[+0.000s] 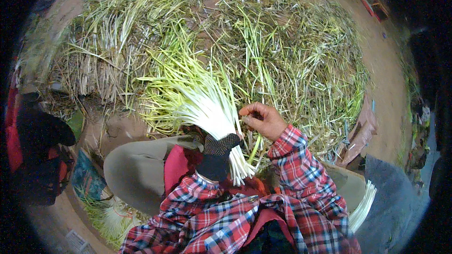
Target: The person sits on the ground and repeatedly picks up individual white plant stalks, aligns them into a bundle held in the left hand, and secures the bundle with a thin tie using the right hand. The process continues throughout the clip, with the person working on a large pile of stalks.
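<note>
My left hand (219, 155), in a dark knitted glove with a dotted surface, grips a bunch of chive-like greens (212, 113). The stalks are white near the glove, and their yellow-green leaves fan out to the upper left. Their pale cut-looking ends stick out below the fist. Just right of the bunch is my bare right hand (265, 120), its thumb and index finger curled close together. Whether a thin stalk lies between those fingertips cannot be made out. More loose yellow-green greens (155, 109) lie beneath and beyond the bunch.
A wide heap of loose green and dry stalks (303, 60) covers the ground ahead, with upright-lying stalks (102, 56) at left. A tied bunch (118, 215) lies lower left. White stalks (363, 204) rest on dark cloth (388, 190) at right. A person's dark sleeve (42, 127) shows at left.
</note>
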